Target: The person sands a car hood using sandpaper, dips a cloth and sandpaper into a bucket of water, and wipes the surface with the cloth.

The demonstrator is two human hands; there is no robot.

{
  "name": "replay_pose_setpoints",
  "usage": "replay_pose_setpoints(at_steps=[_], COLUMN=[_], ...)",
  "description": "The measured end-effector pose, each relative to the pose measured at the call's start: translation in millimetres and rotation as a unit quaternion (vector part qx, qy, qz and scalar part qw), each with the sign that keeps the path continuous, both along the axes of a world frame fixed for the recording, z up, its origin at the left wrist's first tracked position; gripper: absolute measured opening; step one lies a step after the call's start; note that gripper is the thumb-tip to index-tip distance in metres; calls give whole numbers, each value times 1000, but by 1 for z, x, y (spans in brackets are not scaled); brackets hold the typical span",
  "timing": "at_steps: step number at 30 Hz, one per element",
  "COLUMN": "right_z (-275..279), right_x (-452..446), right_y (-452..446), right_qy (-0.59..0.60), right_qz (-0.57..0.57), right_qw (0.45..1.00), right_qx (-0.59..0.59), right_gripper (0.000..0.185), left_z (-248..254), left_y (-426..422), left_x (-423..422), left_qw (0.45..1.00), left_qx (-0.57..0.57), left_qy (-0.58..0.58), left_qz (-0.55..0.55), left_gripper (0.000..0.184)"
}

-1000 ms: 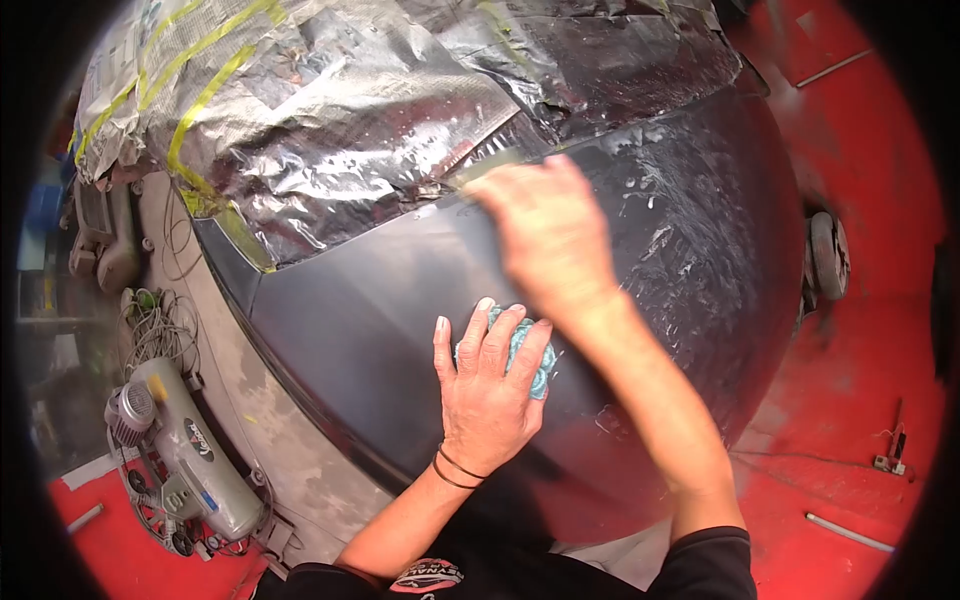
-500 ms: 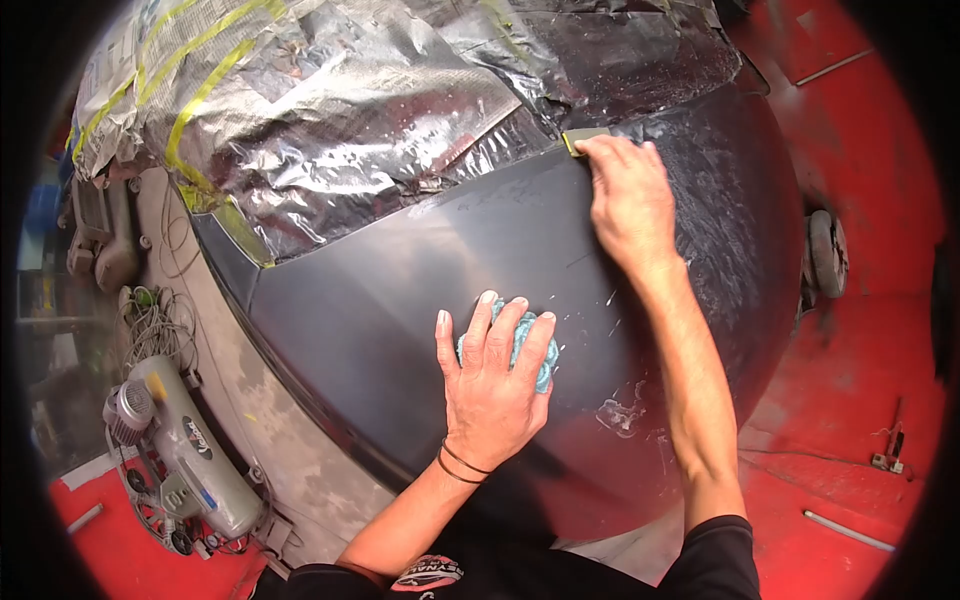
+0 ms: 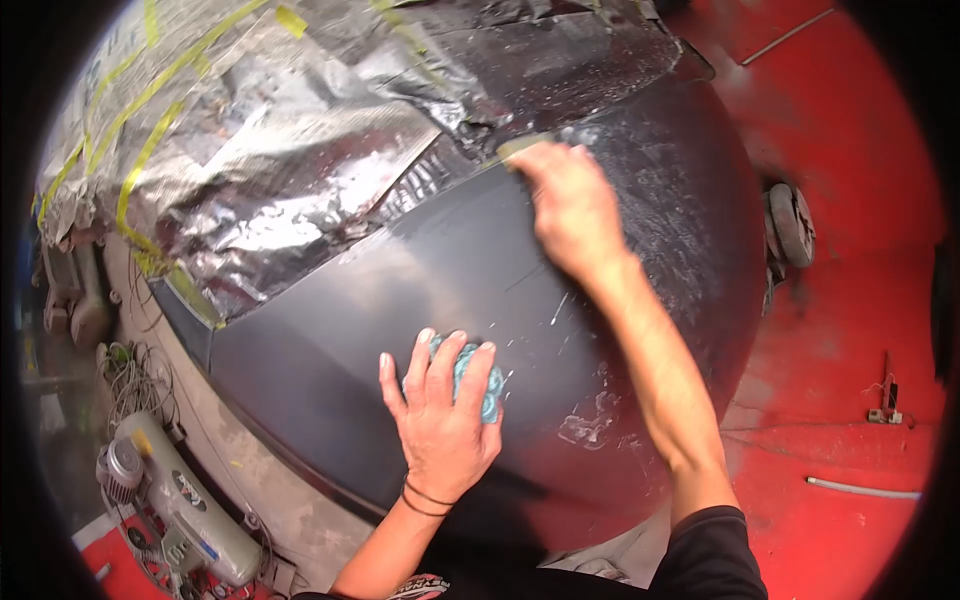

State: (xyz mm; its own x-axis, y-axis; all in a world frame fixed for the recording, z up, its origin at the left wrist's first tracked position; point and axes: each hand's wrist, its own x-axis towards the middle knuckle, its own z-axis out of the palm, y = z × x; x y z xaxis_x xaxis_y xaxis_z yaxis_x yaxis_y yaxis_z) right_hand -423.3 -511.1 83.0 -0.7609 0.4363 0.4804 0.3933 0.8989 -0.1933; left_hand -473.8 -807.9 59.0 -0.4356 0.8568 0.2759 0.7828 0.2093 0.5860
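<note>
Looking through the head camera from afar, I had the red floor (image 3: 840,310) as the largest thing in view, spread out beyond the right edge of the dark car panel (image 3: 310,370). The panel's smooth grey surface curved down toward the person, with wet, whitish smears over its right part and a small splash (image 3: 590,425) nearer its lower edge. Along its upper edge lay the crumpled, shiny cover (image 3: 270,130), held with strips of yellow tape (image 3: 135,185). Past the panel's lower left edge I saw a grey air tank (image 3: 185,500), with a tangle of cable (image 3: 140,385) just above it, and just outside the right edge stood a small wheel (image 3: 793,225).

The right hand (image 3: 578,205) was at the upper edge of the panel, its fingers closed on a yellowish pad, a little blurred, right beside the border of the cover. The left hand (image 3: 440,420) lay over the middle of the panel, fingers stretched and parted on top of a blue-green cloth (image 3: 487,390); I could not tell whether it gripped the cloth or only covered it. Smallest were the pad (image 3: 518,150) and the thin dark bands (image 3: 425,505) around the left wrist.
</note>
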Motion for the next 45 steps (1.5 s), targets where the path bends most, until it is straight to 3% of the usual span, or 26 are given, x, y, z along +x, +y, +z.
replay_pose_setpoints(at_steps=[2,4,8,12,17,22,27,32,36,42,45], right_z=[-10,-6,-15,-21,-19,-23,-19,-6,-1,-10,7], right_x=[9,24,42,44,45,23,24,-29,-2,-47,-28], right_y=[-11,34,125,100,151,38,61,-62,1,-104,-55], right_qy=[-12,-35,14,9,42,39,31,19,-1,21,-41], right_qz=[-4,-37,-97,-43,-83,-41,-54,43,-67,29,-5], right_qw=[1000,996,995,994,995,998,996,999,996,999,999], right_qx=[22,71,15,95,39,19,56,13,54,-24,31], right_gripper=[33,33,29,27,24,27,24,30,31,31,29], left_z=[-2,-2,-3,-4,-5,0,-2,-4,-4,-5,-6], left_y=[0,2,0,0,2,2,-1,0,-3,-2,-2], left_x=[-1,-2,0,1,0,1,0,-2,0,-2,-2], left_qw=[1000,1000,1000,1000,1000,1000,1000,1000,1000,1000,1000], left_qx=[-2,0,-13,-27,-20,-14,-10,12,18,15,22], left_qy=[6,8,13,14,21,9,11,10,0,2,-2], left_qz=[-1,-3,-1,1,1,-1,-2,0,-2,-1,-6], left_gripper=[66,66,66,66,67,65,68,68,68,69,70])
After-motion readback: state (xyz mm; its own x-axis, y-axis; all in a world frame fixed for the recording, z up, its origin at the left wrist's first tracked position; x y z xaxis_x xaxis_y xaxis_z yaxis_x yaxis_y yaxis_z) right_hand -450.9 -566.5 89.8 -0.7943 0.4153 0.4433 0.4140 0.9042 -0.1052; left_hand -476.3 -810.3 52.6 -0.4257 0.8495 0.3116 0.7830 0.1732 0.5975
